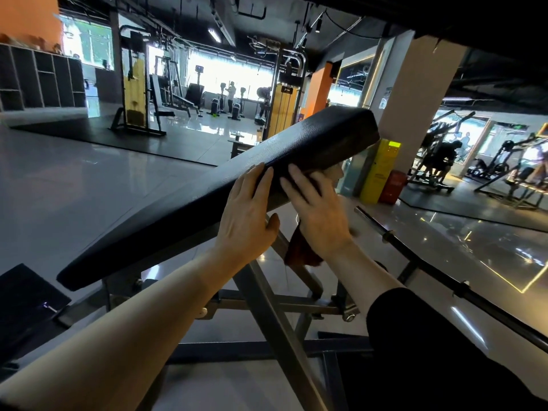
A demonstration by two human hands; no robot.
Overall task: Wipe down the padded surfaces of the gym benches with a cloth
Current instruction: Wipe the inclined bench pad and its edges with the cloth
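A long black padded bench back point(184, 209) runs tilted from lower left up to upper right on a grey steel frame point(275, 315). My left hand point(249, 212) lies on the pad's near side edge, fingers curled over its top and thumb underneath. My right hand point(317, 206) presses a reddish-brown cloth point(301, 250) against the pad's side edge just right of the left hand. Part of the cloth hangs down below the palm, and a pale bit shows past the fingertips. A second black pad point(26, 298) sits at the lower left.
A barbell bar point(439, 268) slants across the right side close to my right arm. A white pillar point(415, 108) with a yellow box and a red box at its foot stands behind the bench. Cable machines and other gym gear fill the background on the glossy tiled floor.
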